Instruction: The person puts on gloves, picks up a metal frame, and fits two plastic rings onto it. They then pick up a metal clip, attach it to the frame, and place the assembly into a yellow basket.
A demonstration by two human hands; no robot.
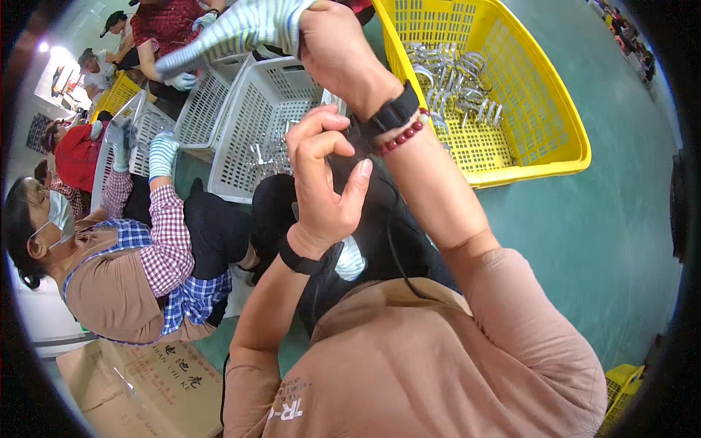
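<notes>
A striped knit glove (pixel 244 35), pale blue and white, stretches out to the left from my right hand (pixel 337 52). That hand is raised at the top of the picture, closed on the glove's cuff end; its fingertips are mostly hidden. My left hand (pixel 325 171) is bare, held above my lap, its fingers loosely bent and apart with nothing between them. On my lap, below the left wrist, lies another striped glove (pixel 351 261). Beyond my right wrist stands a yellow basket (pixel 568 162) containing several curved, shiny metal parts (pixel 467 86).
Left of my hands, a white basket (pixel 232 191) contains small metal pieces (pixel 269 162). Close on my left sits a co-worker (pixel 120 281) wearing striped gloves. Further people and baskets are at the upper left. A cardboard box (pixel 150 387) lies at the lower left.
</notes>
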